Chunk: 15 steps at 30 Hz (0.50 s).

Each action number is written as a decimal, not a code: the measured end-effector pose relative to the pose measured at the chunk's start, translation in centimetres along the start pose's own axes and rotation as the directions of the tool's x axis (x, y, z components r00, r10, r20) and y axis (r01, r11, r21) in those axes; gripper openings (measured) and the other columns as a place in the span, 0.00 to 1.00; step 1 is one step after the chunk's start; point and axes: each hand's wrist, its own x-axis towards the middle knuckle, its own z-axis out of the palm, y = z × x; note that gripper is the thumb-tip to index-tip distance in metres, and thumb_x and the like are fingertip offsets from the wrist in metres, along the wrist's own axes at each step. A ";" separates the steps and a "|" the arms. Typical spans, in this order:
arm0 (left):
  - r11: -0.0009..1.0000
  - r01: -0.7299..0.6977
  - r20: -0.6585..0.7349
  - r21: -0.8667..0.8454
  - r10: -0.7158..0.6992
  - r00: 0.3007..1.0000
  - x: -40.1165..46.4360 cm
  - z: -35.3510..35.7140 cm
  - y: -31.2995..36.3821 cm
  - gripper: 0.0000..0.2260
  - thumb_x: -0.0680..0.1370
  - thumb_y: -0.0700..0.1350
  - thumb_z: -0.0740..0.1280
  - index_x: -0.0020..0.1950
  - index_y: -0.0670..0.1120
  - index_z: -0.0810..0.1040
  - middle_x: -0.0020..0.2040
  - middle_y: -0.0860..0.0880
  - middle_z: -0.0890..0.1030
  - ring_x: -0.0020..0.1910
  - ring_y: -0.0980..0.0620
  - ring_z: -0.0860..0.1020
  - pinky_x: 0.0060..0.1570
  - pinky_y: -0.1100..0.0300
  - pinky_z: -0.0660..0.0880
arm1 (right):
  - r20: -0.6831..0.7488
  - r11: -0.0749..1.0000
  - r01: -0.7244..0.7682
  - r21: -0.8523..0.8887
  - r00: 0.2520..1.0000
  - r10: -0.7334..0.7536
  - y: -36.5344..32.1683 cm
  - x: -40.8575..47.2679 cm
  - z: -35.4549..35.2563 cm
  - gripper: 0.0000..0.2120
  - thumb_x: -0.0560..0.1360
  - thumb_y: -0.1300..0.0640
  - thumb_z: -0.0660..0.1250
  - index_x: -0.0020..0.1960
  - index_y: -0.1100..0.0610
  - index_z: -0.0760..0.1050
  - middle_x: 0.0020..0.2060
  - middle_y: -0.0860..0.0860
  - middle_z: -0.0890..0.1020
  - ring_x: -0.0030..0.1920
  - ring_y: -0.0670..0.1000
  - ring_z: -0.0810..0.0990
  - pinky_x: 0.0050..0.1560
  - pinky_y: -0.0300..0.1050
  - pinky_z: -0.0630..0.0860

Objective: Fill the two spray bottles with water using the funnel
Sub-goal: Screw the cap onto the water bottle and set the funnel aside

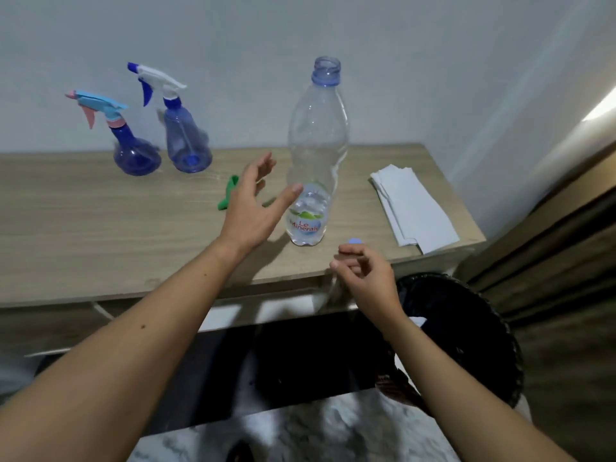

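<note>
A: On the pale wood-grain counter [100, 208], against the wall, we log two translucent blue plastic spray bottles: the round-bellied one with a light-blue and pink trigger head [133, 151] at far left, and the taller conical one with a white and blue trigger head [186, 141] just beside it. Both stand upright with heads screwed on, so we judge neither has been opened for filling yet.

B: Agreed. Long axes vertical, both nozzles pointing left. And the water source?

A: The tall clear plastic water bottle with the printed label [315, 155] stands upright mid-counter, mouth up and uncapped. It looks nearly empty; the water level we cannot read with confidence.

B: Hands?

A: Our left hand [253, 208] is spread, fingers straight, thumb near the bottle's lower body but apparently not touching; it holds nothing. Our right hand [363, 275] hovers at the counter's near edge, fingers curled, pinching the small pale-blue bottle cap [354, 241] at its fingertips, probably to set it aside.

B: Funnel?

A: A green plastic piece [230, 193] lies on the counter behind the left hand, mostly hidden; presumably the funnel, orientation unclear. A folded white paper towel [416, 208] lies to the right, likely for spills.
</note>
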 end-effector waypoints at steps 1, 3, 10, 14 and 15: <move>1.000 -0.018 0.018 0.008 0.017 1.000 0.4 0.8 0.6 0.42 0.71 0.65 0.76 0.80 0.48 0.69 0.75 0.49 0.76 0.74 0.57 0.74 0.76 0.57 0.70 | -0.034 0.998 0.023 -0.065 0.999 -0.025 0.3 0.5 -0.7 0.14 0.74 0.58 0.80 0.57 0.49 0.82 0.47 0.50 0.86 0.45 0.52 0.83 0.54 0.45 0.82; 0.998 -0.056 0.036 0.037 0.055 0.998 1.2 2.3 1.4 0.44 0.70 0.64 0.80 0.80 0.49 0.69 0.75 0.51 0.76 0.74 0.56 0.74 0.77 0.56 0.70 | -0.063 0.981 0.070 -0.182 0.995 -0.082 0.7 1.7 -1.8 0.16 0.73 0.56 0.81 0.58 0.47 0.81 0.52 0.48 0.84 0.48 0.51 0.82 0.54 0.47 0.83; 0.997 -0.064 -0.045 0.051 0.066 0.997 1.3 5.1 1.5 0.36 0.69 0.60 0.82 0.70 0.45 0.76 0.64 0.54 0.83 0.65 0.61 0.81 0.70 0.60 0.76 | 0.014 0.924 0.121 -0.362 0.992 -0.125 1.7 5.3 -2.3 0.24 0.74 0.54 0.80 0.68 0.54 0.79 0.62 0.46 0.76 0.53 0.47 0.81 0.56 0.41 0.79; 0.996 -0.065 -0.082 0.056 0.069 0.994 1.0 5.3 1.1 0.34 0.70 0.59 0.83 0.69 0.45 0.77 0.62 0.54 0.84 0.63 0.60 0.81 0.67 0.61 0.77 | 0.029 0.879 0.140 -0.456 0.989 -0.142 2.3 6.1 -2.3 0.19 0.76 0.57 0.78 0.66 0.58 0.80 0.55 0.48 0.77 0.47 0.45 0.76 0.55 0.42 0.78; 0.996 -0.062 -0.086 0.061 0.067 0.994 0.9 5.4 1.1 0.34 0.70 0.60 0.82 0.69 0.45 0.77 0.63 0.53 0.84 0.64 0.60 0.81 0.67 0.60 0.77 | 0.034 0.876 0.144 -0.460 0.989 -0.145 2.4 6.1 -2.4 0.18 0.77 0.58 0.77 0.65 0.59 0.81 0.54 0.48 0.77 0.45 0.44 0.76 0.55 0.42 0.78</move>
